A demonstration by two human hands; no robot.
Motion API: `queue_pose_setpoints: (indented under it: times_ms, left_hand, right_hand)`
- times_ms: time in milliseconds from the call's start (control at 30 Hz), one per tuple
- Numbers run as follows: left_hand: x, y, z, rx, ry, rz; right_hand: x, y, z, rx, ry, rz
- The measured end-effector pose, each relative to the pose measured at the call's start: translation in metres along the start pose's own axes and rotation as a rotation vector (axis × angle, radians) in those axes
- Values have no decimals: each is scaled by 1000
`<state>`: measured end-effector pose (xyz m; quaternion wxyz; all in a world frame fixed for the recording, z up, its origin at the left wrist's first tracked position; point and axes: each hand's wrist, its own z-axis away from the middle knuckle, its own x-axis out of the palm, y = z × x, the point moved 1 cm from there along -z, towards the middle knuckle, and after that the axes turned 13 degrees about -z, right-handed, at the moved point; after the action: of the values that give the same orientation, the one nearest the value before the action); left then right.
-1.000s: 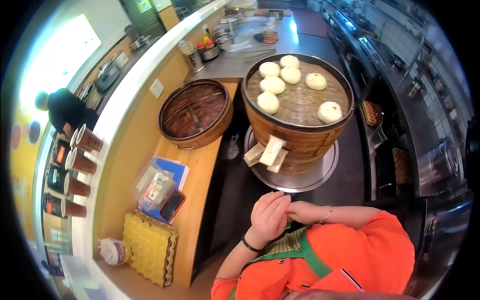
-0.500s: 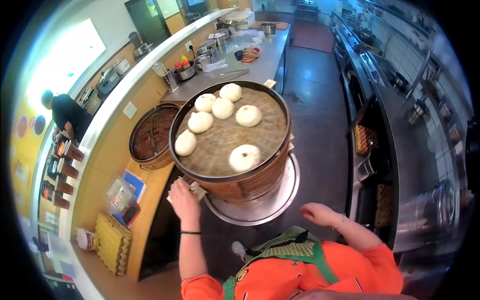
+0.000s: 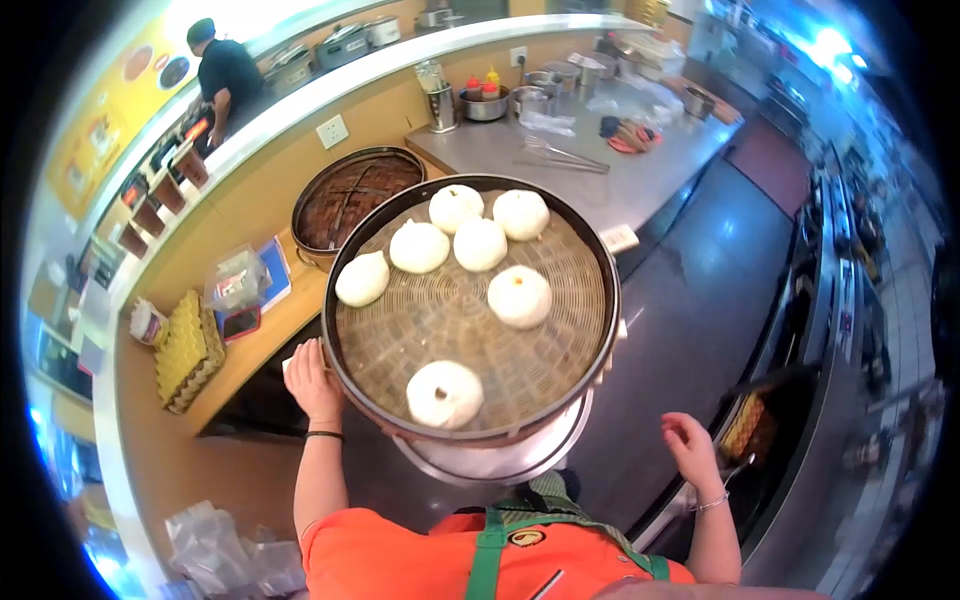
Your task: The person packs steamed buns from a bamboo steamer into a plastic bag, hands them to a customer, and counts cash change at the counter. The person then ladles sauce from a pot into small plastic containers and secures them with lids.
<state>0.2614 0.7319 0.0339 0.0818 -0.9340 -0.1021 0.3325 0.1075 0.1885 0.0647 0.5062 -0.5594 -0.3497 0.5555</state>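
A round bamboo steamer (image 3: 560,380) with a dark rim stands in front of me on a round metal base (image 3: 500,463). Several white steamed buns (image 3: 444,394) sit on its woven mat, most of them toward the far and left side. At the steamer's near-left edge, my left hand (image 3: 315,380) has its fingers curled over a side handle, a pale bit of which shows past them. My right hand (image 3: 692,452) hangs in the air to the right, away from the steamer, fingers loosely bent and apart, holding nothing.
A woven steamer lid (image 3: 355,200) lies on the wooden ledge at left, near a phone (image 3: 241,323) and yellow egg trays (image 3: 190,350). Behind is a steel counter (image 3: 470,155) with tongs (image 3: 565,155), sauce bottles and pots. Another person (image 3: 228,75) stands beyond the partition.
My view has turned and come closer over the steamer. The left hand stays at its near-left side, now curled at the handle. My right hand has risen and turned, still empty.
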Motion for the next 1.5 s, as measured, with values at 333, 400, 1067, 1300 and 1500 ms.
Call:
queue_pose_setpoints:
  times_ms: [333,400,1067,1300,1500]
  left_hand:
    - [-33,16,-2,-100,-209,-85]
    - [-55,31,10,-154,-218,-158]
    - [-144,116,21,-445,-596,-434]
    - [-219,226,-14,-911,-769,-608]
    - [-267,358,-47,-1176,-942,-748]
  right_hand:
    - [-3,-48,-308,-254,-5,-41]
    - [16,-61,-353,-350,-158,24]
    - [194,-111,-581,100,-791,-232]
    - [377,-110,-637,447,-1124,-50]
    - [457,-79,-648,617,-873,-209]
